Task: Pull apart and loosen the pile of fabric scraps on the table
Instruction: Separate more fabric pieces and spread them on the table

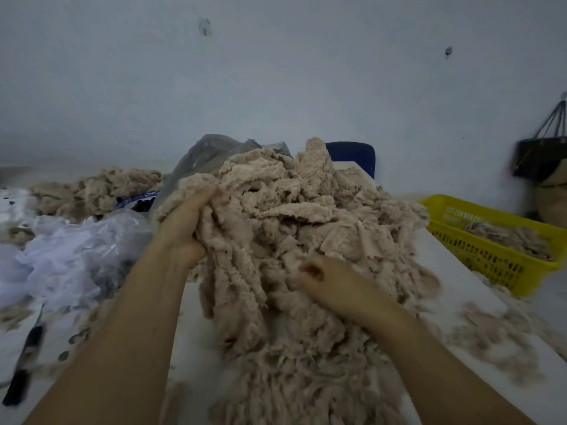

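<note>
Fingers of my left hand clamp a clump of the pile of fabric scraps on the counter; right hand curled, hold unclear; I fear a hard tug spills scraps overboard.

Just the one camera here, worn on the head, looking forward and down along both forearms at the table. It's wide-angle and really close: the pile of fabric scraps fills the middle, with the left hand and right hand at arm's length. It faces the wall beyond the table's far edge. The corners look smeared, probably motion blur.
</note>
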{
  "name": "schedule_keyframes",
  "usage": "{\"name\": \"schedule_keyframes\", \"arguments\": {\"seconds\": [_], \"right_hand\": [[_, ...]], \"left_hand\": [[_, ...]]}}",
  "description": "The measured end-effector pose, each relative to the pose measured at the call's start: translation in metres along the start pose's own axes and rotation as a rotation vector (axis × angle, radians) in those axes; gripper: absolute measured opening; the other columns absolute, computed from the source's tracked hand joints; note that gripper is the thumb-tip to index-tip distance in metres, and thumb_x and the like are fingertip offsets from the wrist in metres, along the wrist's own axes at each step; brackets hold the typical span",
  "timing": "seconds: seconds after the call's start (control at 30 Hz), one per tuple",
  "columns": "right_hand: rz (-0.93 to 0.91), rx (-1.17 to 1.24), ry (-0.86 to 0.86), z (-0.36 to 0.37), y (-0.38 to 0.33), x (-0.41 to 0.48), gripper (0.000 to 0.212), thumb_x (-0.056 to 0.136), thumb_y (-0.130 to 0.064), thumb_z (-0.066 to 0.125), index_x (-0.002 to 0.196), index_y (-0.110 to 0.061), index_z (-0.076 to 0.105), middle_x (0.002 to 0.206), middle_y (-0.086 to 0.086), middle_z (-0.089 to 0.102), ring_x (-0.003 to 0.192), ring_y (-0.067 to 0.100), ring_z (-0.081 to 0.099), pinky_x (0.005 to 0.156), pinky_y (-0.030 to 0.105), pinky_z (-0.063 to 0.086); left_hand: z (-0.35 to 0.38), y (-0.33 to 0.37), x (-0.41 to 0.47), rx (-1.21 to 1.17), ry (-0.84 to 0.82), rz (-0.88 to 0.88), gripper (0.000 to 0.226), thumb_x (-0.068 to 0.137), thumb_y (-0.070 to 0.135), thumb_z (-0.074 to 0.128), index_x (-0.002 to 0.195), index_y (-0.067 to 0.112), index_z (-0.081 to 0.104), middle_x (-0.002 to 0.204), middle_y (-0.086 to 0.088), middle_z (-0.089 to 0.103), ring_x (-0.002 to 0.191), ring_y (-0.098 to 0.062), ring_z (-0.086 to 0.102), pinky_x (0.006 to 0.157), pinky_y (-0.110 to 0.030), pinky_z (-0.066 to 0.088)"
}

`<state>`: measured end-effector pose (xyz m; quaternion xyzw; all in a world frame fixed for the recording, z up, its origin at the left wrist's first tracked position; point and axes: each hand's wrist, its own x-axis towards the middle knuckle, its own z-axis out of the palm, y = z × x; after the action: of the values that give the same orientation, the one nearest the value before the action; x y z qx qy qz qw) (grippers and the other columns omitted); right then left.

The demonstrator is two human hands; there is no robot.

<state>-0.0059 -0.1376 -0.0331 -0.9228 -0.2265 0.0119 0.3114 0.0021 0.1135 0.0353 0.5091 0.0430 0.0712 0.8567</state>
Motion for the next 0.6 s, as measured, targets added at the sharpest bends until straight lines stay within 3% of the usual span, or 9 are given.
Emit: {"name": "schedule_keyframes", "arguments": {"seconds": [0.07,0.13,0.2,0.27,0.33,0.43,0.53,0.6], "right_hand": [[-0.059,-0.245,-0.094,0.020,-0.005,0.004,0.032,0.086,-0.060,0.049,0.086,-0.029,0.058,0.095,-0.005,0.052,0.092,0.017,0.051,0.075,0.031,0.042],[-0.032,-0.148,-0.022,0.015,-0.004,0.007,0.030,0.095,-0.038,0.053,0.067,-0.026,0.049,0.075,-0.004,0.050,0.073,0.019,0.052,0.064,0.028,0.039],[0.114,0.292,0.153,-0.008,-0.008,0.012,0.030,0.097,-0.030,0.052,0.068,-0.023,0.050,0.067,-0.004,0.051,0.062,0.013,0.049,0.058,0.027,0.038],[0.169,0.837,0.258,-0.036,-0.019,0.015,0.027,0.098,-0.028,0.051,0.074,-0.019,0.058,0.070,-0.001,0.062,0.066,0.015,0.058,0.062,0.028,0.048],[0.090,1.029,0.273,-0.053,-0.031,0.017,0.022,0.098,-0.028,0.052,0.087,-0.015,0.066,0.083,0.003,0.073,0.077,0.019,0.070,0.068,0.033,0.058],[0.010,0.742,0.335,-0.056,-0.044,0.019,0.026,0.098,-0.040,0.052,0.097,-0.016,0.063,0.092,0.007,0.069,0.083,0.020,0.066,0.076,0.045,0.056],[-0.103,0.355,0.336,-0.046,-0.047,0.015,0.018,0.099,-0.039,0.048,0.087,-0.029,0.058,0.084,-0.010,0.062,0.071,-0.005,0.055,0.061,0.012,0.043],[-0.153,0.143,0.338,-0.033,-0.045,0.010,0.012,0.099,-0.034,0.047,0.092,-0.031,0.057,0.094,-0.013,0.057,0.080,-0.005,0.052,0.061,0.008,0.039]], "left_hand": [[-0.003,0.003,-0.005,0.084,0.024,0.062,0.031,0.091,0.023,0.066,0.061,0.020,0.073,0.066,0.004,0.066,0.062,-0.009,0.064,0.068,-0.029,0.059],[-0.008,0.008,-0.011,0.100,0.032,0.092,0.043,0.092,0.020,0.064,0.049,0.019,0.066,0.055,0.005,0.061,0.055,-0.007,0.063,0.058,-0.022,0.056],[-0.011,0.010,-0.018,0.025,-0.011,0.032,0.044,0.093,0.022,0.061,0.049,0.018,0.058,0.051,0.004,0.055,0.049,-0.007,0.057,0.052,-0.019,0.051],[-0.011,0.000,-0.022,-0.090,-0.049,-0.084,0.039,0.093,0.025,0.060,0.054,0.019,0.055,0.051,0.003,0.050,0.045,-0.006,0.044,0.050,-0.018,0.041],[-0.002,-0.020,-0.026,-0.159,-0.113,-0.210,0.031,0.094,0.023,0.056,0.064,0.016,0.055,0.056,-0.001,0.052,0.045,-0.006,0.038,0.049,-0.014,0.037],[0.028,-0.055,-0.039,-0.107,-0.248,-0.362,0.037,0.099,0.025,0.048,0.069,0.006,0.058,0.065,-0.010,0.064,0.039,-0.006,0.047,0.033,-0.012,0.032],[0.050,-0.069,-0.051,-0.144,-0.325,-0.362,0.045,0.095,0.048,0.053,0.100,0.007,0.071,0.069,-0.005,0.067,0.043,-0.007,0.047,0.044,-0.018,0.044],[0.057,-0.070,-0.053,-0.107,-0.307,-0.315,0.060,0.080,0.060,0.064,0.114,0.011,0.071,0.067,-0.005,0.064,0.052,-0.011,0.053,0.053,-0.025,0.053]]}}
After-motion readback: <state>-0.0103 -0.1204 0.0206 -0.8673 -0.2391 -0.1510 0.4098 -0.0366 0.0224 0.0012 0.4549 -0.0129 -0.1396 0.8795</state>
